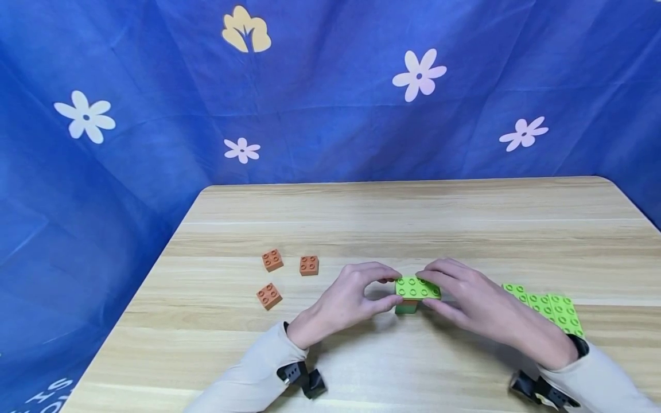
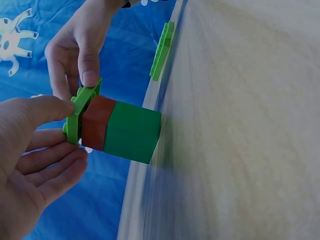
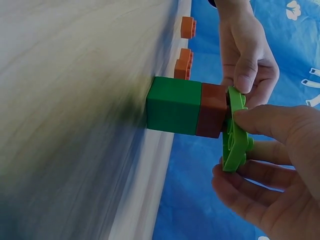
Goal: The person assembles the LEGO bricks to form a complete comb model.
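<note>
Left hand (image 1: 356,293) and right hand (image 1: 467,295) are pinching a lime eight-stud brick (image 1: 411,287) above a green block (image 2: 132,131); cloth (image 1: 31,338) left of it is showing "IS".

A lower block (image 1: 405,308) stands on the worktop (image 1: 372,223), roughly midway between its left and right edges. On it sits a small brick (image 3: 212,110), and over this lies a long plate (image 1: 412,287), overhanging to the right, between the left hand (image 1: 346,298) and the right hand (image 1: 480,304). Three loose bricks (image 1: 309,265) lie towards the left edge. Other plates (image 1: 539,304) lie right of the right hand. A cloth (image 1: 330,115) hangs behind the far edge.
</note>
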Available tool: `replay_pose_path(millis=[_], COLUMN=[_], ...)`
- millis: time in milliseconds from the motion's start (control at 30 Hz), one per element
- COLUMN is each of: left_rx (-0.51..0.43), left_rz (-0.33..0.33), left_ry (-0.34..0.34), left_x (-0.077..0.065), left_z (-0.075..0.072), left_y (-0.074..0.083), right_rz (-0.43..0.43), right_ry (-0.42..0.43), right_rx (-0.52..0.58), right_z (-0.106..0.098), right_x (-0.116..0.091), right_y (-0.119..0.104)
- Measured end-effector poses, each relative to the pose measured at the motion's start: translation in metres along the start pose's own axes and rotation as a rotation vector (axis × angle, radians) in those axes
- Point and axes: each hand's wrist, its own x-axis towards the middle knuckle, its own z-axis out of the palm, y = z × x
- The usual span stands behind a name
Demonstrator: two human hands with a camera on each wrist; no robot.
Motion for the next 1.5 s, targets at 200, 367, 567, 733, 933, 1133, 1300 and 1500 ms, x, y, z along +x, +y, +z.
replay_pose_path(millis=[200, 367, 567, 733, 933, 1133, 1300, 1500], left_rx=[0.017, 0.039, 0.147, 0.220, 0.203, 0.239, 0.356, 0.460], left_rz=[0.008, 0.026, 0.089, 0.150, 0.154, 0.188, 0.231, 0.256], left_ry=[0.004, 0.006, 0.019, 0.030, 0.030, 0.021, 0.008, -0.036], left_x=[-0.0009, -0.0014, -0.0031, -0.0042, -0.0043, -0.0043, -0.0063, -0.0043], left_z=[-0.0006, -0.0008, -0.0003, 0.0006, 0.0003, 0.0001, -0.0004, -0.0017], left_y=[0.0005, 0.0005, 0.0014, 0.0005, 0.0005, 0.0018, 0.0040, 0.0073], right_rz=[0.009, 0.005, -0.002, -0.009, -0.023, -0.042, -0.058, -0.091], right_ry=[0.007, 0.011, 0.019, 0.023, 0.030, 0.049, 0.060, 0.052], right_rx=[-0.007, -0.004, -0.005, -0.006, 0.006, 0.005, -0.007, -0.044], right_z=[0.0000, 0.0010, 0.0023, 0.0030, 0.0043, 0.0055, 0.0062, 0.0029], right_x=[-0.0031, -0.0034, -0.0037, -0.0037, -0.0026, -0.0019, -0.0012, 0.0002], right_y=[0.0007, 0.0009, 0.0015, 0.0019, 0.0024, 0.0027, 0.0028, 0.0020])
